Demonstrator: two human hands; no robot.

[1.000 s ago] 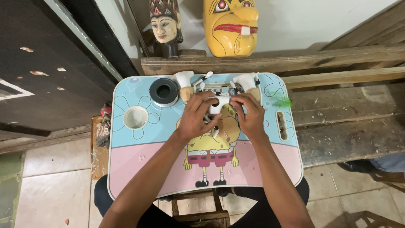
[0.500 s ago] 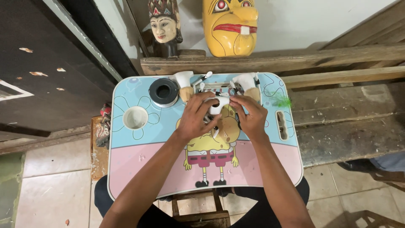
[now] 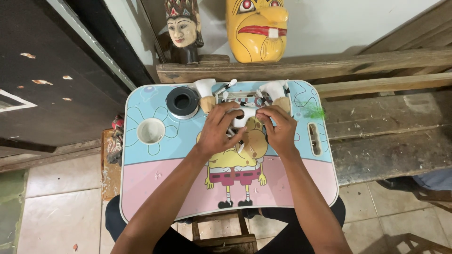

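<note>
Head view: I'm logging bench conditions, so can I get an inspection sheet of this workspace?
Surface: small lap table, blue and pink with a cartoon print and a round cup hole; light debris specks.
Job's things: small white piece held between both hands over a tan rounded object, partly hidden.
Clutter: black round container, two white-and-tan brush-like pieces, thin sticks, green tuft.
Hands: left hand and right hand, fingers closed on the white piece.
Cables: nothing seen.
Surroundings: wooden bench, carved head, yellow mask, tiled floor.

tape roll [image 3: 182, 102] left of hands on lap table [image 3: 141, 188], masks [image 3: 256, 28] behind
</note>
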